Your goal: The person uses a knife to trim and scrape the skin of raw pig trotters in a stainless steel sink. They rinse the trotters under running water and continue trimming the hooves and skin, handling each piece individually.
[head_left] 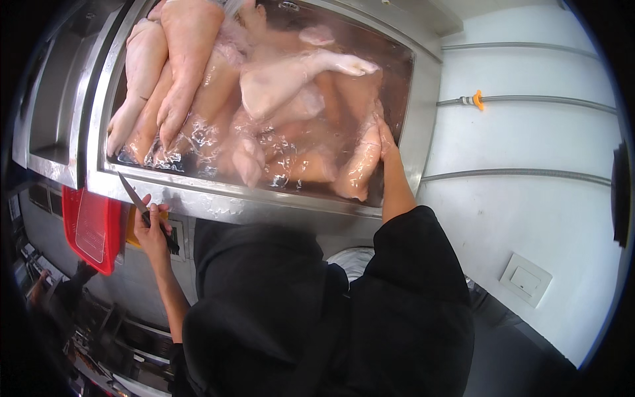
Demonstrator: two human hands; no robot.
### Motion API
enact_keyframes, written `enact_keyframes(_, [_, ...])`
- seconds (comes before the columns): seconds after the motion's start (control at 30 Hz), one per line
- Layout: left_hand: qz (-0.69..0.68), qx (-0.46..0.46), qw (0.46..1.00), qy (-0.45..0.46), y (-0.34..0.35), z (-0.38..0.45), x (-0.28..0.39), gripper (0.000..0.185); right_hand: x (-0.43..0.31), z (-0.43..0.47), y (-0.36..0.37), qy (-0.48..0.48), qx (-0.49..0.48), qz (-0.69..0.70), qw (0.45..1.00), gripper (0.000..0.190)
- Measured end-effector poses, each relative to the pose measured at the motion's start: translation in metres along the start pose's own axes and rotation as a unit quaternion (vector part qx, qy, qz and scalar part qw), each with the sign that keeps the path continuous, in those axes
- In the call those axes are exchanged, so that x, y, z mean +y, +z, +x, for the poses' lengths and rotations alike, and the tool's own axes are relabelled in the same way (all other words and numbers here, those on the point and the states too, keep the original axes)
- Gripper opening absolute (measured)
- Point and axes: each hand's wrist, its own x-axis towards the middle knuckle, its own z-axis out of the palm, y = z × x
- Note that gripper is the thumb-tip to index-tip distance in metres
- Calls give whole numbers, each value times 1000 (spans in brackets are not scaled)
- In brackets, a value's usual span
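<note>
A steel sink [233, 197] full of water holds several pale pig's trotters with their shanks. My right hand [388, 141] reaches over the near rim and grips a trotter [363, 161] at the sink's right side, its lower part in the water. Outside the near rim on the left, my left hand [153, 229] holds a knife [131, 192] by its dark handle, the blade pointing up and away toward the rim. One trotter [283, 87] lies across the pile in the middle, hoof to the right. Others [186, 64] are heaped at the far left, partly above the water.
A second steel basin [55, 106] adjoins on the left. Below it is a red plastic basket [92, 231], with a yellow container [134, 227] beside it. Flexible metal hoses [521, 173] run along the white wall on the right. Another person [62, 297] is at the lower left.
</note>
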Motion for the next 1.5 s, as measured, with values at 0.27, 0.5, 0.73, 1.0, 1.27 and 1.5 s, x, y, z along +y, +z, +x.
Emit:
enact_keyframes(0.27, [3, -18, 1000, -5, 6, 0, 2, 33, -13, -23, 20, 11, -78, 3, 997, 63])
enact_keyframes(0.5, [17, -3, 1000, -20, 7, -5, 3, 33, 1, -34, 20, -60, -77, -29, 995, 55])
enact_keyframes(0.73, [22, -19, 999, -21, 15, -6, 2, 32, 8, -39, 20, -55, -51, 102, 992, 49])
enact_keyframes(1.0, [23, -33, 999, -22, 21, -5, 4, 31, 4, -32, -2, -16, -115, 97, 988, 44])
enact_keyframes(1.27, [32, -34, 999, -19, 29, -8, 5, 32, 9, -24, -5, -47, -74, 99, 991, 38])
enact_keyframes(1.5, [29, -31, 999, -31, 32, -13, 7, 33, 25, -13, -8, -120, 13, -13, 993, 25])
